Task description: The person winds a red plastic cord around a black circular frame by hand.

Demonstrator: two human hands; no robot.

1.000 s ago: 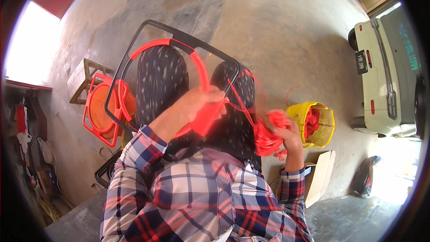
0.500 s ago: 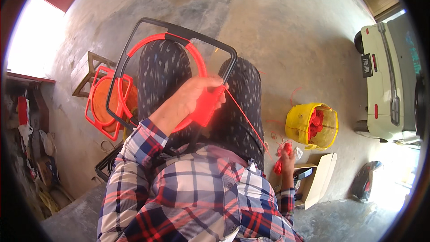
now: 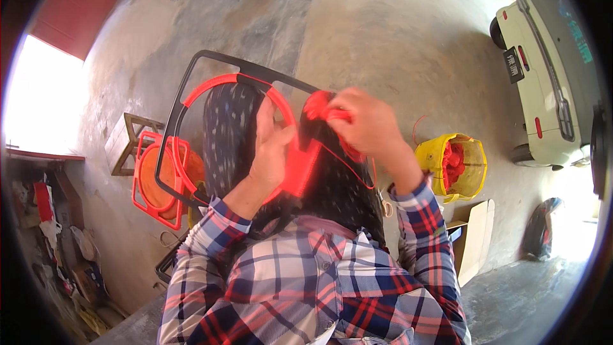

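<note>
A black metal frame (image 3: 187,80) with a ring (image 3: 214,83) partly wrapped in red cord lies across my thighs. A dense, flat band of red wrapping (image 3: 301,169) covers the side of the ring between my knees. My left hand (image 3: 271,153) is inside the ring, index finger stretched up and thumb apart, its tip at the wrapped band; its other fingers are partly hidden. At the frame's right corner, my right hand (image 3: 367,121) closes on a bundle of red cord (image 3: 319,107), slightly blurred. A red strand (image 3: 348,166) loops from the wrapping over my right thigh.
A yellow basket (image 3: 429,156) holding red cord stands on the floor to the right, with an open cardboard box (image 3: 476,243) nearer. Left lie a red frame with an orange disc (image 3: 156,169) and a wooden stool (image 3: 124,144). A pale vehicle (image 3: 533,76) is parked far right.
My right hand has come up from beside the box to the frame with the cord bundle. My left hand has let go of the wrapped band and shifted left, fingers spread.
</note>
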